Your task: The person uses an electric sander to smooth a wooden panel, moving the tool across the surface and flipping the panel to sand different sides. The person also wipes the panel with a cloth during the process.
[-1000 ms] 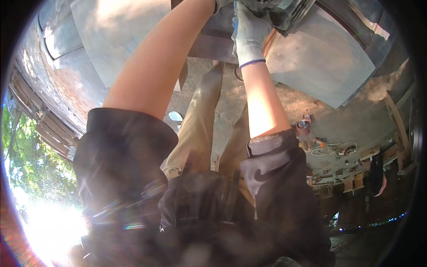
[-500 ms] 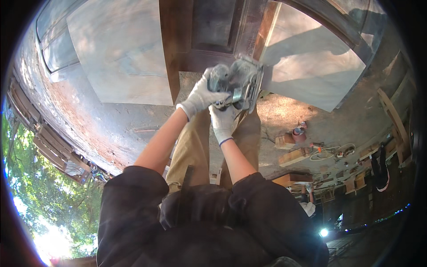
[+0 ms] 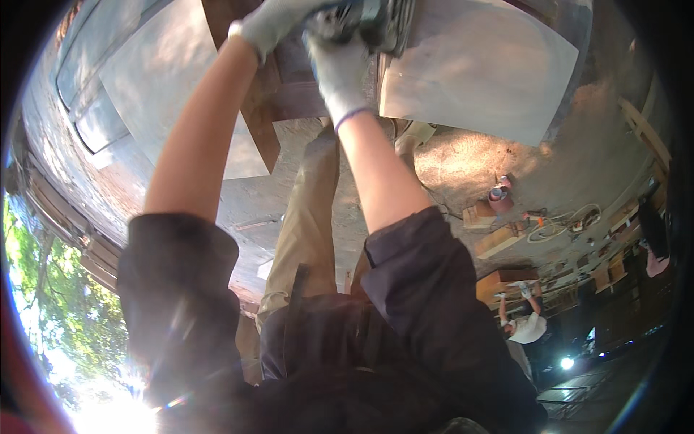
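At the top edge, my white-gloved left hand (image 3: 273,27) and my gloved right hand (image 3: 340,71) both grip a dusty, dark power sander (image 3: 392,27) with a flat plate on its right side. The frame's edge cuts off part of the sander and the left fingers. My right hand wraps it from the near side. Both arms reach far forward, over a dark brown wooden door (image 3: 296,101). Whether the plate touches the door cannot be made out. Pale flat sheets lie on either side, a left sheet (image 3: 163,79) and a right sheet (image 3: 481,72).
On the ground to the right are a reddish can (image 3: 500,199), wooden blocks (image 3: 499,241) and a coiled pale hose or cord (image 3: 567,226). Another person in a white top (image 3: 528,329) works at a wooden piece farther right. My legs (image 3: 311,217) stand close to the door.
Both hands have carried the sander forward, away from my body, up to the top edge of the view. My arms are stretched out more, and the whole view has shifted.
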Motion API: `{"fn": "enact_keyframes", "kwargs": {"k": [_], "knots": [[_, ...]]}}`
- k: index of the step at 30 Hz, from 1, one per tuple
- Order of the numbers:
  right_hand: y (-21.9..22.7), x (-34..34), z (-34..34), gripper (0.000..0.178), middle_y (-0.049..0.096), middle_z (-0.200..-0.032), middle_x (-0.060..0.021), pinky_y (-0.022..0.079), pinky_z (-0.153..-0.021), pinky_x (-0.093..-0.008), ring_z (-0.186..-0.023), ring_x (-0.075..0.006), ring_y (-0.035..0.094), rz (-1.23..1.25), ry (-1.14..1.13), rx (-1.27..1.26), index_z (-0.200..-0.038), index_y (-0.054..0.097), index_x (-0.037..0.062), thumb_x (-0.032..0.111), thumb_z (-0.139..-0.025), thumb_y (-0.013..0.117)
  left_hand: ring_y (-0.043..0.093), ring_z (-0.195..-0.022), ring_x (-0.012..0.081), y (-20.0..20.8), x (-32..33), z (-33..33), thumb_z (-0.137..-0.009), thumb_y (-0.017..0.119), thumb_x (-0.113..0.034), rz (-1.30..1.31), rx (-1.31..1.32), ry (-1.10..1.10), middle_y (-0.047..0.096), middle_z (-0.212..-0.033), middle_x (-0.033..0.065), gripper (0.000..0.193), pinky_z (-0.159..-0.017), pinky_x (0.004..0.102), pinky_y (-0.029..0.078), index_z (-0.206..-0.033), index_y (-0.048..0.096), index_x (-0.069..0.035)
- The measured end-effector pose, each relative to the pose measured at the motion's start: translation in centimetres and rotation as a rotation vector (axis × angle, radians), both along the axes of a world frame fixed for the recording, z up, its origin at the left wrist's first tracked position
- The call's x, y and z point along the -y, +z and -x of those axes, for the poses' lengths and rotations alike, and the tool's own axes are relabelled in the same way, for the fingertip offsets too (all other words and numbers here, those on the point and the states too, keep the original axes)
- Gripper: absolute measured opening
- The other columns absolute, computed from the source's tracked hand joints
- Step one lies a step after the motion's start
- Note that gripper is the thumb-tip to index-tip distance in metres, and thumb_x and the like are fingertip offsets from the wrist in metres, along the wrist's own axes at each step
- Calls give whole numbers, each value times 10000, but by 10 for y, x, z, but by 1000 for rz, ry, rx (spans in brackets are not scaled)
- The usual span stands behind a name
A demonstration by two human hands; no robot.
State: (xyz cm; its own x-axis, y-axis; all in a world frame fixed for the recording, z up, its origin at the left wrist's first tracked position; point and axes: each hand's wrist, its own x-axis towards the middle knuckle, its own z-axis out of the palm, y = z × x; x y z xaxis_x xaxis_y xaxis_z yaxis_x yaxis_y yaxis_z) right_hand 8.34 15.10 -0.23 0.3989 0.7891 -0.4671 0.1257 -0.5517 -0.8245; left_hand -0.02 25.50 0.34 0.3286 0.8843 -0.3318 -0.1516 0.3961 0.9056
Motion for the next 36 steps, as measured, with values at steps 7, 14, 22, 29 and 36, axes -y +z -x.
{"fn": "enact_keyframes", "kwargs": {"k": [7,14,22,29,36], "knots": [[27,191,-18,486,721,-992,-220,536,-844,-500,-959,-414,685,569,248,-119,-1054,707,53,473,-812,745,488,-1308,192,15,220,14,-841,779,-63,314,-238,21,509,-1402,58,736,-1119,373,396,-1476,406,-65],[89,324,-84,418,725,-1021,-211,538,-878,-481,-999,-394,688,655,242,-197,-1135,658,49,299,-807,729,536,-1196,211,76,356,-80,-696,868,-42,571,-387,285,529,-1289,116,843,-1044,380,459,-1384,382,-47],[55,206,-189,392,694,-1059,-268,539,-872,-492,-1042,-434,657,304,138,-294,-1132,613,-8,248,-848,696,505,-1220,244,73,234,-207,-682,917,-177,131,-645,348,487,-1332,163,997,-1067,371,416,-1462,322,0],[46,66,-229,623,671,-1165,-295,522,-951,-495,-1081,-447,656,232,83,-26,-1340,502,-43,353,-876,622,570,-1147,215,30,67,-245,-724,910,-250,-116,-304,158,543,-1299,143,873,-946,349,521,-1417,429,-25],[1,89,-204,694,673,-1090,-303,536,-840,-533,-985,-450,678,-23,-183,316,-1532,224,-24,141,-915,495,676,-945,299,58,42,-289,-683,896,-446,-379,-865,-511,667,-1067,206,836,-855,404,554,-1228,488,38]]}}
